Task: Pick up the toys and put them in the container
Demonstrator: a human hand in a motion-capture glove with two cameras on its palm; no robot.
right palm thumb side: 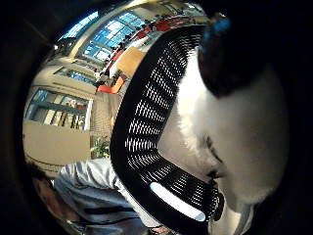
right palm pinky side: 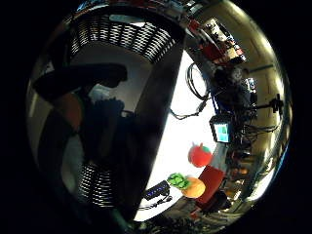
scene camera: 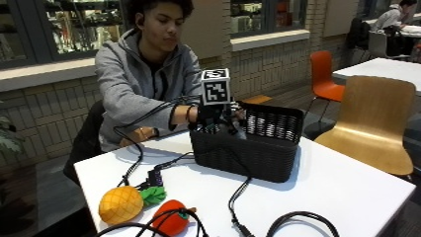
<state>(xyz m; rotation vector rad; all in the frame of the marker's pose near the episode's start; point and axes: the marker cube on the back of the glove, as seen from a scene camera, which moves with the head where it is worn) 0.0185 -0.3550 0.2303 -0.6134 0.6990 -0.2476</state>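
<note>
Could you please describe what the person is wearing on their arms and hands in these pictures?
The person wears a grey hooded top whose sleeves cover both arms. The right hand, over the black woven basket, wears a black glove. A dark band circles that wrist. The left hand is bare, resting at the edge of the white table, with a band at its wrist.

A cafeteria-like hall — white tables point(scene camera: 368, 69), an orange chair point(scene camera: 325, 74), a plywood chair point(scene camera: 378, 118), brick walls, big windows.
</note>
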